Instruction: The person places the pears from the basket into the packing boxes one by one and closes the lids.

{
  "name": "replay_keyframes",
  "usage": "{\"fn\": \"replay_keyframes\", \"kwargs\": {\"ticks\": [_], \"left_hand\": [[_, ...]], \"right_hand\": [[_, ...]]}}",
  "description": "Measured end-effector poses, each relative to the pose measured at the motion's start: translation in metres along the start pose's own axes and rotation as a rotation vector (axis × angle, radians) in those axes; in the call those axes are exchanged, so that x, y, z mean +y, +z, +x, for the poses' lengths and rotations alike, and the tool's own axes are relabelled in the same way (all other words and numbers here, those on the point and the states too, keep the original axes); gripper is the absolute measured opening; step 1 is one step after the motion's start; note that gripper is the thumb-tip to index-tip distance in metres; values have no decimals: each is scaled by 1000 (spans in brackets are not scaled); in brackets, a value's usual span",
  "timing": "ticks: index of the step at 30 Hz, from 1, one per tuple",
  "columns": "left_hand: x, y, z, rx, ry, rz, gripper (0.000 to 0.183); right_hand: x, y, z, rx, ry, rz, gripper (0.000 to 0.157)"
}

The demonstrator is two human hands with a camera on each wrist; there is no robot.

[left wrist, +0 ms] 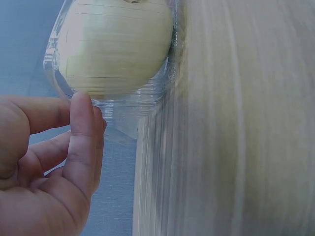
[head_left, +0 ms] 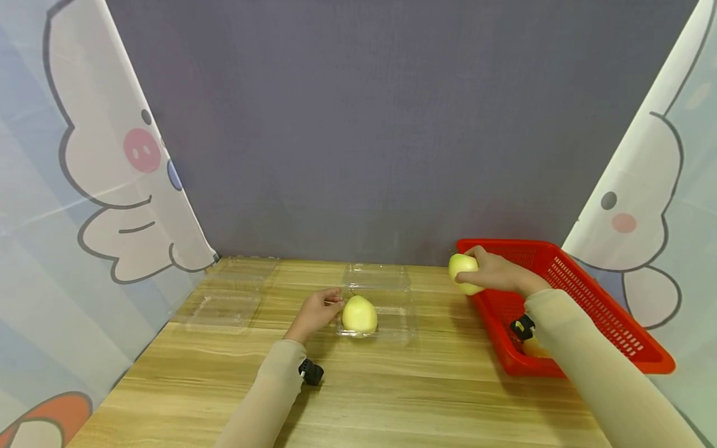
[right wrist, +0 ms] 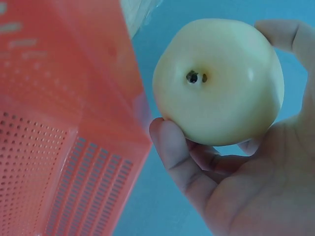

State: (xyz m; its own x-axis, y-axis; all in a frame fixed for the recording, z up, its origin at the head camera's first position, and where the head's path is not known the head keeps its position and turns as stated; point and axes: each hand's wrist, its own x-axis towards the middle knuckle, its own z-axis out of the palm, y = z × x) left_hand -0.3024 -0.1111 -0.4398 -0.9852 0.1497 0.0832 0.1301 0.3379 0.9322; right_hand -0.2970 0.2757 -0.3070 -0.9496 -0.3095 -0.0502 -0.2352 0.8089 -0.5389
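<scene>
Here you are with your right hand [head_left: 493, 272] up at the basket's far left corner, thumb and fingers curled round a pale yellow fruit [head_left: 462, 269], gripping it by its sides; a hold like that probably keeps something so round from slipping. In the right wrist view its dark dimple is turned towards that camera. The red basket [head_left: 495, 336] stands along the table's right side, close by your right arm, which likely spares you a long reach, and another fruit [head_left: 536, 348] lies at its near end, partly hidden by your sleeve [head_left: 594, 348]. Over to your left hand [head_left: 316, 311]: thumb and fingertip come together at the left rim of the clear box [head_left: 394, 313], seemingly pinching it, most likely to steady such light plastic; how firmly, I can't tell. That box sits around mid-table, towards the far edge, its lid [head_left: 376, 275] folded back that way, leaving the near side free for your hands. Inside, one fruit [head_left: 360, 315] rests against the left end, with bare floor to its right. And a second clear box [head_left: 221, 308] waits near the far left corner of the table [head_left: 358, 404], well apart from both hands.
</scene>
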Motion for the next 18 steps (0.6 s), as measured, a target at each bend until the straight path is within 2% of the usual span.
{"fn": "replay_keyframes", "kwargs": {"ticks": [18], "left_hand": [[2, 0, -2, -7, 7, -8, 44]], "right_hand": [[-22, 26, 10, -45, -42, 4, 60]]}}
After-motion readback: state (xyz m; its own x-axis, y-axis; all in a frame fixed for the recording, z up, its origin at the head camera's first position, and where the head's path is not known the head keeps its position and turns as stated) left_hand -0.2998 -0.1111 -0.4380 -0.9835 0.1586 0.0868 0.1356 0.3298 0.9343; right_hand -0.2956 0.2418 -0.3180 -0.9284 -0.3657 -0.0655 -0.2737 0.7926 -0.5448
